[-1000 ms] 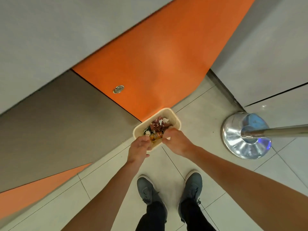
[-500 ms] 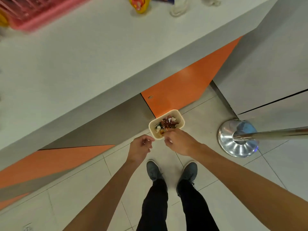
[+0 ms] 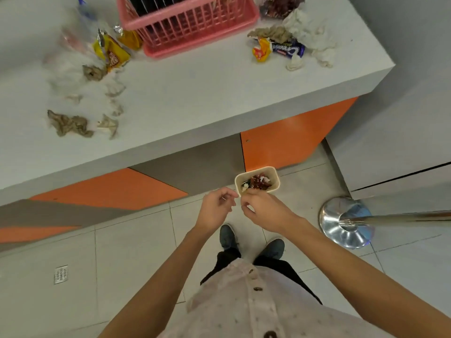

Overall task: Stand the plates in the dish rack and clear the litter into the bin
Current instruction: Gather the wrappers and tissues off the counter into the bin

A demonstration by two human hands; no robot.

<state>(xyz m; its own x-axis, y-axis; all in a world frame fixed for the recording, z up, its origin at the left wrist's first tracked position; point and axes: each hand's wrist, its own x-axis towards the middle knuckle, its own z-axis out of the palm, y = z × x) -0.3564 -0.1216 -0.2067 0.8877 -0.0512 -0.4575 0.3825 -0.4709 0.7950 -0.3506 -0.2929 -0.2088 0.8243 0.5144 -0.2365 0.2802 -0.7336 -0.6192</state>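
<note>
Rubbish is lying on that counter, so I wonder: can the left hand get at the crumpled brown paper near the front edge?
Probably yes. The left hand seems to hold nothing, and the crumpled brown paper lies near the front edge of the counter with nothing in front; it must reach up.

The dish rack (image 3: 188, 32) is pink. The desk (image 3: 195, 93) is pale grey-white on top, and the desk front (image 3: 109, 189) shows slanted orange and grey-brown panels. On the desk lie a yellow wrapper (image 3: 111, 51) with red print, a dark blue wrapper (image 3: 288, 48) with white lettering, brown crumpled paper (image 3: 69, 124) and white tissues (image 3: 312, 32). The bin (image 3: 274, 172) is cream, its litter (image 3: 260, 182) mostly dark red with white and green flecks. The floor (image 3: 134, 252) is pale grey tile with thin darker grout lines. The shoes (image 3: 228, 236) are dark grey-blue, the trousers (image 3: 275, 264) black, the shirt (image 3: 231, 301) pale pink with small dark specks and brown buttons. The post base (image 3: 346, 223) is mirror silver with a blue tint.
</note>
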